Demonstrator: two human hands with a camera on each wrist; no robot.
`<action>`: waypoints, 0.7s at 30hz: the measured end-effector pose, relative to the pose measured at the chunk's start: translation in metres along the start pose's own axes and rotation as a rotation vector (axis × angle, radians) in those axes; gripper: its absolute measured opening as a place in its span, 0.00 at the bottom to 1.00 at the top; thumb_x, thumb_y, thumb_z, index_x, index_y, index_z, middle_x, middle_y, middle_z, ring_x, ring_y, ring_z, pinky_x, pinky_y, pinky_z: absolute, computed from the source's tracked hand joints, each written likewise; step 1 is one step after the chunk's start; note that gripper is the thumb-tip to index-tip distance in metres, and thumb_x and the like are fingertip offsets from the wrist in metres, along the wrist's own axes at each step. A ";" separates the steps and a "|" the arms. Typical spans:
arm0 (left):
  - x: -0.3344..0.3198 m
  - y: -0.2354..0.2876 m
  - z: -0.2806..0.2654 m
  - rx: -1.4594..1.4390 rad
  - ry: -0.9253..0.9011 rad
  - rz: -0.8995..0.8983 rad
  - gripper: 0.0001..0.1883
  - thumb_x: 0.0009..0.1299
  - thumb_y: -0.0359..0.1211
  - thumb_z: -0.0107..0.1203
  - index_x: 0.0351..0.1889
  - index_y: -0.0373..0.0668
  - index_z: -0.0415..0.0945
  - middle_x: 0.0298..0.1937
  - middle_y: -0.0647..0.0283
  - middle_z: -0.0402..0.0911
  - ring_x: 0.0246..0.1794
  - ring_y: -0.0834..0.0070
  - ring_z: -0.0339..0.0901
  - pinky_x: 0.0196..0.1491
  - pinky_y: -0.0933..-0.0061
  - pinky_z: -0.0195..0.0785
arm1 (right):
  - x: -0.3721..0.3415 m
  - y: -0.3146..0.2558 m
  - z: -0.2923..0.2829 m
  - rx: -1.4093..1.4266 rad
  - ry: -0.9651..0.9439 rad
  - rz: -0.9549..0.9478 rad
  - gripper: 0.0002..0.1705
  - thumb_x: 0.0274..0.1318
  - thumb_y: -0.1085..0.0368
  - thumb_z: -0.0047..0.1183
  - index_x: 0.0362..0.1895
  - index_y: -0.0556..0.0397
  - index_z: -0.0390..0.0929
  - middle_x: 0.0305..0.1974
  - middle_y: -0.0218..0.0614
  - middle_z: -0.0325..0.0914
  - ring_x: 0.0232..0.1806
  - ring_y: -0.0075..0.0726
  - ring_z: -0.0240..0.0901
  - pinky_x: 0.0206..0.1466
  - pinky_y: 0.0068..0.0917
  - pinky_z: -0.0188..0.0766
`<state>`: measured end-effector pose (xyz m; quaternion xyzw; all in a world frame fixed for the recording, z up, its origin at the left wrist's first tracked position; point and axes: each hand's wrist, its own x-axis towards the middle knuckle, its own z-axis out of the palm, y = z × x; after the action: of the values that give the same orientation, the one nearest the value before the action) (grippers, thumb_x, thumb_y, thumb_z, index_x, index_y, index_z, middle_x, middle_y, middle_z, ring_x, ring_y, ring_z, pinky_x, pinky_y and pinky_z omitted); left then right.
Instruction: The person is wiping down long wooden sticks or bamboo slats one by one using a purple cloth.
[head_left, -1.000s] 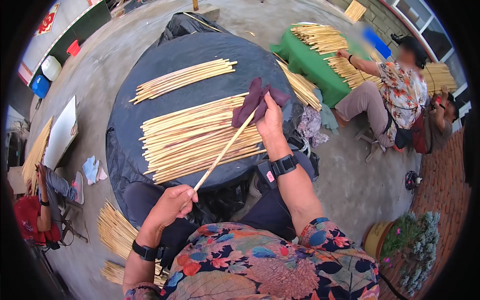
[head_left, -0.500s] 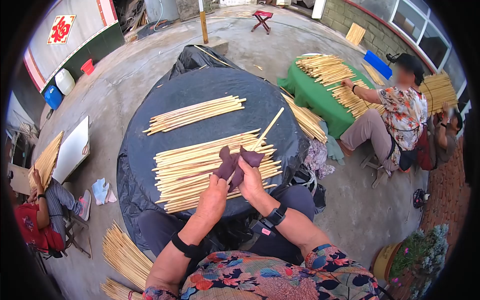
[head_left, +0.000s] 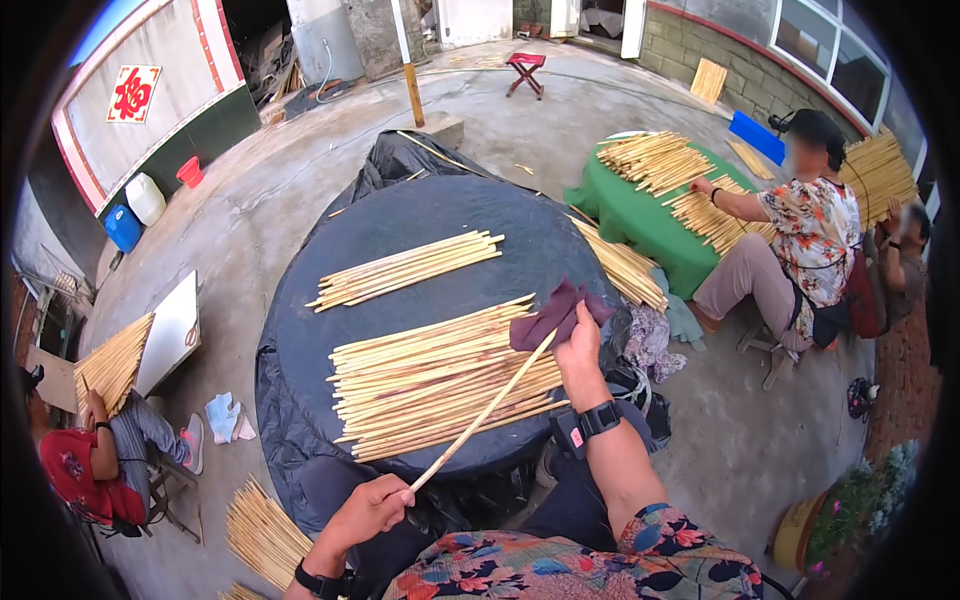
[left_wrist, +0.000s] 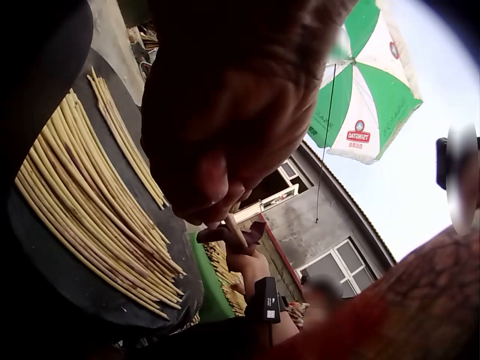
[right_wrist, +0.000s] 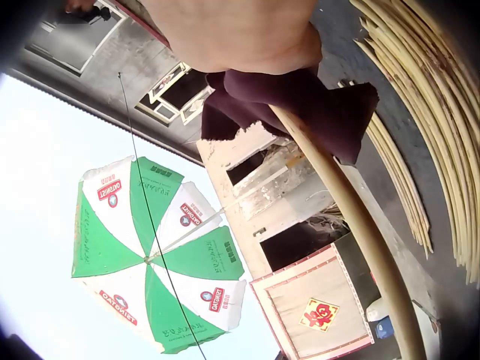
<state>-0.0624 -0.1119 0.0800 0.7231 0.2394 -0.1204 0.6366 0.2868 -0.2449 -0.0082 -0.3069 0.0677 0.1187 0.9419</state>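
Observation:
A long pale-yellow stick [head_left: 478, 424] slants up over the front of the black-covered round table [head_left: 410, 215]. My left hand [head_left: 372, 510] pinches its near end, low by my lap. Round the far end my right hand [head_left: 582, 350] grips a dark purple cloth [head_left: 540, 322], folded over the stick. In the right wrist view the cloth [right_wrist: 330, 105] wraps the stick [right_wrist: 352, 202], whose end is hidden inside it. Beneath lies a wide layer of similar sticks [head_left: 430, 375], some with reddish-brown marks. A smaller bundle [head_left: 405, 268] lies farther back on the table.
More sticks [head_left: 620, 262] lean at the table's right side, and a bundle [head_left: 262, 530] lies at lower left. A person [head_left: 800, 230] sits at a green-covered table [head_left: 640, 215] with sticks. Another person in red [head_left: 85, 465] sits at left. A flowerpot [head_left: 795, 530] stands at lower right.
Half a second ago both hands were close together at the cloth, the stick pointing away. Now they are far apart, the left drawn back to the near end, the right forward with the cloth.

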 end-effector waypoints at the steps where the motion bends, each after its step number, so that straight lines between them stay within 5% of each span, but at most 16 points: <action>1: -0.007 -0.010 -0.011 -0.050 -0.008 -0.045 0.08 0.68 0.32 0.44 0.30 0.39 0.69 0.18 0.71 0.64 0.14 0.87 0.59 0.17 0.86 0.53 | 0.008 -0.012 -0.002 0.090 -0.035 0.017 0.15 0.59 0.63 0.41 0.49 0.53 0.65 0.46 0.35 0.69 0.48 0.35 0.67 0.53 0.35 0.64; 6: -0.010 -0.016 -0.009 -0.308 0.127 -0.003 0.12 0.70 0.35 0.41 0.29 0.38 0.69 0.14 0.69 0.63 0.12 0.87 0.56 0.14 0.88 0.48 | -0.024 -0.015 0.012 0.144 -0.207 0.009 0.18 0.59 0.57 0.42 0.50 0.52 0.64 0.48 0.33 0.69 0.50 0.35 0.65 0.56 0.36 0.60; 9: 0.016 -0.011 0.005 -0.379 0.153 0.070 0.13 0.71 0.36 0.38 0.30 0.37 0.68 0.14 0.68 0.63 0.11 0.86 0.55 0.13 0.87 0.48 | -0.053 -0.001 0.022 0.128 -0.387 0.332 0.21 0.59 0.55 0.42 0.52 0.53 0.63 0.52 0.35 0.67 0.54 0.36 0.63 0.57 0.36 0.59; 16: 0.063 0.018 0.036 -0.304 0.067 0.071 0.14 0.71 0.37 0.35 0.31 0.38 0.67 0.15 0.69 0.62 0.12 0.86 0.54 0.14 0.87 0.47 | -0.090 0.010 0.038 0.115 -0.619 0.558 0.21 0.59 0.56 0.41 0.53 0.53 0.62 0.53 0.35 0.65 0.55 0.35 0.62 0.59 0.37 0.56; 21: 0.096 0.026 0.048 -0.471 0.001 0.039 0.13 0.71 0.37 0.37 0.30 0.39 0.67 0.17 0.70 0.61 0.12 0.88 0.51 0.13 0.87 0.44 | -0.123 0.039 0.029 -0.029 -0.436 0.459 0.14 0.52 0.63 0.51 0.44 0.51 0.68 0.38 0.27 0.70 0.41 0.22 0.67 0.47 0.23 0.64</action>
<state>0.0391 -0.1424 0.0491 0.5591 0.2471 -0.0486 0.7900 0.1596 -0.2191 0.0178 -0.2641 -0.0701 0.3919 0.8785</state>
